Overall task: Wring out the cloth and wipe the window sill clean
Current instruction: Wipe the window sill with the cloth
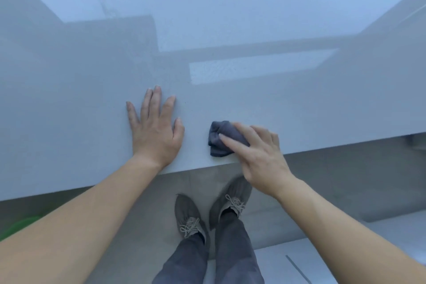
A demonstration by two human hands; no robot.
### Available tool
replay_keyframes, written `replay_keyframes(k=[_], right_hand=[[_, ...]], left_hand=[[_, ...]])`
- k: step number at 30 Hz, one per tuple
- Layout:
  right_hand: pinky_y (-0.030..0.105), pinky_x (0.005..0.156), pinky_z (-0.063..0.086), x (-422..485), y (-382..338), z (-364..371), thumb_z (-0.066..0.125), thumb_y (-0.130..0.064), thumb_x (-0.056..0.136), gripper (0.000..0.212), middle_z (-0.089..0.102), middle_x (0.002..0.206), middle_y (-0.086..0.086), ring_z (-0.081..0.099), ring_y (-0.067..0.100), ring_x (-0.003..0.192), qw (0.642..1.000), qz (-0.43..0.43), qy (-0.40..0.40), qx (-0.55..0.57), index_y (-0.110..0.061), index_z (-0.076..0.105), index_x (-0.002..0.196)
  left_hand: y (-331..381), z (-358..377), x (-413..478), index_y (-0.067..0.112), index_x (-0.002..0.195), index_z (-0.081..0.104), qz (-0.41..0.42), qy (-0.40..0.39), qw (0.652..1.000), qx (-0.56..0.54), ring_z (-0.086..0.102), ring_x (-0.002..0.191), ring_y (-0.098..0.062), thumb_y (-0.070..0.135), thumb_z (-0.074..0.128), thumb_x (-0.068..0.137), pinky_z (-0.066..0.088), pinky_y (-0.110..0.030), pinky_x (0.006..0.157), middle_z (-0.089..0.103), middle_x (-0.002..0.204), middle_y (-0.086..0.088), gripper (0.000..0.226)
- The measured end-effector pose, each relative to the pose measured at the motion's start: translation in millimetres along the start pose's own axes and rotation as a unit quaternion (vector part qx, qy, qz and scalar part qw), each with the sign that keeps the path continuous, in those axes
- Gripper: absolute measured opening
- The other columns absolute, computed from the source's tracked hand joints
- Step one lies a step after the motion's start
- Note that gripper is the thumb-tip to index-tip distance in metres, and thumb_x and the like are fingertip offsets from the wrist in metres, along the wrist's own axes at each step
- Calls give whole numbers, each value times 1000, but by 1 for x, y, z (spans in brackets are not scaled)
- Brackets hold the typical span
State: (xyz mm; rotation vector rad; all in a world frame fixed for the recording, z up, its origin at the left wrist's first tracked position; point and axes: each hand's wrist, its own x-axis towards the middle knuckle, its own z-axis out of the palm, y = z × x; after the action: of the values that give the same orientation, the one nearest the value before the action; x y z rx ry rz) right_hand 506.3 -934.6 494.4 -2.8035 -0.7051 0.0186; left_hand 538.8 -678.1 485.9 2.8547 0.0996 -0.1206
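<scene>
A wide, glossy pale grey window sill [299, 104] filled most of the view, reflecting bright panes of window light across its far half. Below its near edge lay a grey floor [334, 182], where the person's dark trousers [232, 249] and grey lace-up shoes [189, 217] showed. The left hand [155, 130] rested flat on the sill, palm down, fingers spread wide and holding nothing. Near it, the right hand [258, 154] pressed down on a small, bunched dark blue-grey cloth [220, 140], fingers extended over the top of it. The cloth sat on the sill close to the near edge, between the two hands.
</scene>
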Motion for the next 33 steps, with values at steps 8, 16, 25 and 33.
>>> replay_keyframes(k=[8, 16, 25, 33], right_hand=[[43, 85, 33, -15, 3, 6, 60, -9, 77, 60, 48, 141, 4, 44, 33, 112, 989, 120, 79, 18, -33, 59, 133], [44, 88, 32, 6, 87, -16, 51, -20, 88, 49, 49, 142, 2, 44, 35, 113, 963, 241, 114, 28, -34, 59, 134], [41, 88, 31, 30, 103, -18, 52, -19, 86, 51, 45, 147, 2, 45, 33, 117, 1000, 10, 29, -2, -35, 57, 135], [41, 90, 28, 63, 110, -20, 56, -16, 79, 63, 40, 150, 4, 39, 30, 120, 1000, 3, 7, 16, -33, 52, 139]], left_hand=[[40, 1, 10, 10, 142, 41, 40, 26, 998, -51, 16, 150, -29, 32, 32, 86, -5, -60, 118, 24, 160, -17, 61], [79, 11, 51, 18, 150, 32, 63, -7, 997, -36, 2, 153, -21, 33, 36, 92, -8, -57, 119, 12, 165, -5, 61], [89, 21, 69, 26, 157, 11, -26, -28, 999, 27, -15, 151, -17, 46, 23, 97, -12, -54, 119, -6, 166, -1, 64], [94, 22, 70, 24, 153, 24, -35, -12, 999, 23, -3, 152, -21, 48, 24, 91, -6, -55, 120, 6, 166, -2, 67]])
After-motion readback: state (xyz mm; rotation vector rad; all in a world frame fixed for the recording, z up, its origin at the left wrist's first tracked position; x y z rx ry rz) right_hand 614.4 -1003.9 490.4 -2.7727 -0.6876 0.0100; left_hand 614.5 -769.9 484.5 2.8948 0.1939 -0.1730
